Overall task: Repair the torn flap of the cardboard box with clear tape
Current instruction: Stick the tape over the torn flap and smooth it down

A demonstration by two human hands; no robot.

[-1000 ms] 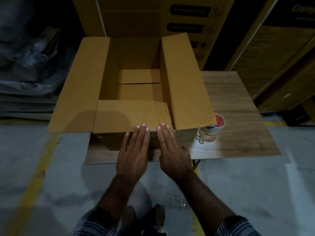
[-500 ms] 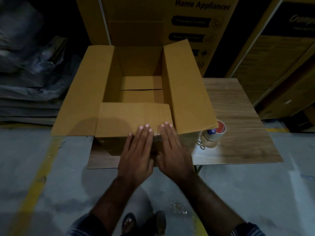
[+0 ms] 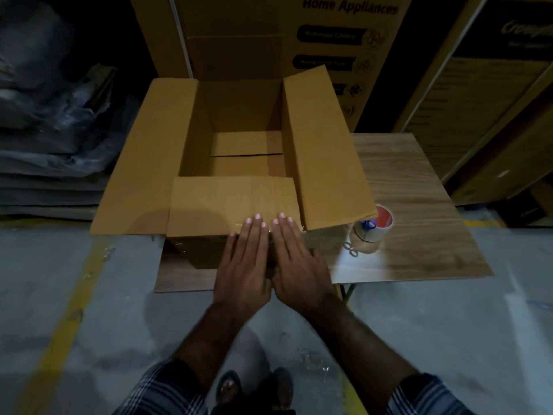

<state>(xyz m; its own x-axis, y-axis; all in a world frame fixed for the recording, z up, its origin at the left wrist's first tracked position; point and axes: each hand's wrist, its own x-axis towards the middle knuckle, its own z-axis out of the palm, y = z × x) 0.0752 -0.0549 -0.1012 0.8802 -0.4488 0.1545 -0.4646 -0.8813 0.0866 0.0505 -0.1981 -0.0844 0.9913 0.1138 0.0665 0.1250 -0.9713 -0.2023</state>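
- Head view, counted: one open cardboard box on one wood-grain table; four flaps, with the long left flap spread flat outward, the long right flap raised and leaning outward, the far flap standing upright, and the near flap folded level over the opening.
- Two bare hands, flat and open, side by side and touching at the heels: left hand and right hand, both pressed on the near wall, with the fingertips reaching over the fold onto the near flap's edge; nothing gripped.
- Glossy strip of clear tape faintly visible along that fold between the fingers; extent hard to tell.
- One tape roll with a red core, upright on the table just right of the box's near right corner, partly under the right flap's tip.
- Edges: box near wall close to the table's front edge; left flap overhanging the table's left side above the floor.
- Open room: bare tabletop right of and behind the roll; grey floor with a yellow line at left; tall printed cartons close behind.
- Two checked sleeves at the bottom edge.
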